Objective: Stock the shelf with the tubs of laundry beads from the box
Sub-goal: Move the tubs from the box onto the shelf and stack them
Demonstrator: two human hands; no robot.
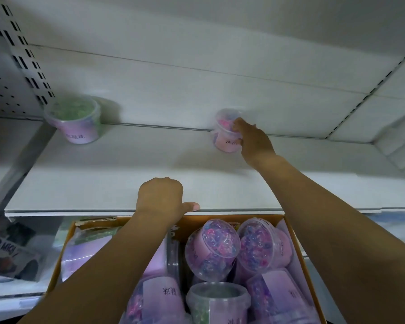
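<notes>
A white shelf (131, 174) fills the middle of the view. At its back left stands a clear tub of green beads (74, 119) with a pale purple label. My right hand (253, 141) reaches to the back of the shelf and grips a tub of pink beads (225, 132) that stands upright there. On the shelf's front edge rests my left hand (160, 198), fingers curled over the lip, thumb along the edge. Below, a cardboard box (297, 249) holds several more tubs of pink and blue beads (214, 246), some lying on their sides.
A perforated white upright with slots (21, 54) bounds the shelf on the left. A slotted rail (369, 90) runs along the right back. Packaged goods (12, 251) lie on a lower shelf at the left. White wrapped packs (398, 141) sit at the shelf's right end.
</notes>
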